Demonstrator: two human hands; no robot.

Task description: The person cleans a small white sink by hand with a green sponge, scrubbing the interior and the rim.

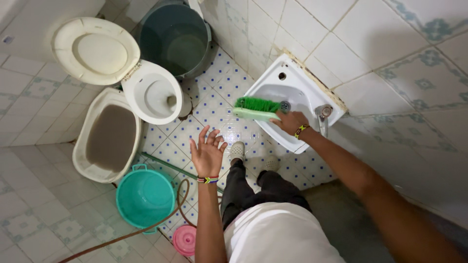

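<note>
left hand [208,152] raised, fingers spread, empty | right hand [290,122] grips green brush [257,109] over sink [297,90]

Brush [256,108] in right hand [289,122] over sink [302,92], toilet [151,92] left, bucket [145,196] below toilet

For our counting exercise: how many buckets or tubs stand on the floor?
3: a dark bucket behind the toilet, a white tub left, a teal bucket below.

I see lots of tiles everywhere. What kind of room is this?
Most likely a small bathroom: there is a toilet with its lid up, a white sink on the tiled wall, and a teal bucket on the floor.
</note>
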